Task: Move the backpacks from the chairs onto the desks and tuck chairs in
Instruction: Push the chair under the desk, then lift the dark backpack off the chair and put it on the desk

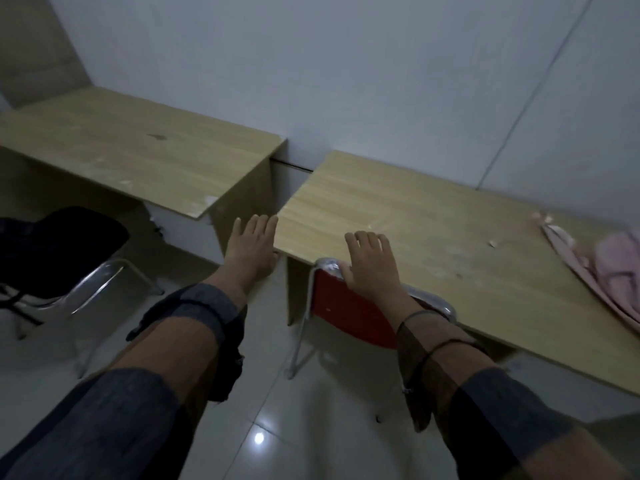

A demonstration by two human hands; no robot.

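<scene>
Two hands reach forward with straight fingers: the right hand point(367, 263) presses the red chair's point(349, 313) chrome back rail, the left hand point(252, 249) hovers empty. One pink backpack point(609, 271) lies soft and slumped on the right wooden desk point(398, 216); a black backpack point(59, 247) sits on the left chair point(100, 282) — pushing off-centre could jam the tubular frame against the desk's laminate edge.

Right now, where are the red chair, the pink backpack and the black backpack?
red chair point(349, 311): head view, on its red backrest, tucked at the right desk.
pink backpack point(613, 271): head view, on its pink fabric, lying on the right desk.
black backpack point(59, 247): head view, on its dark body, on the left chair.
</scene>
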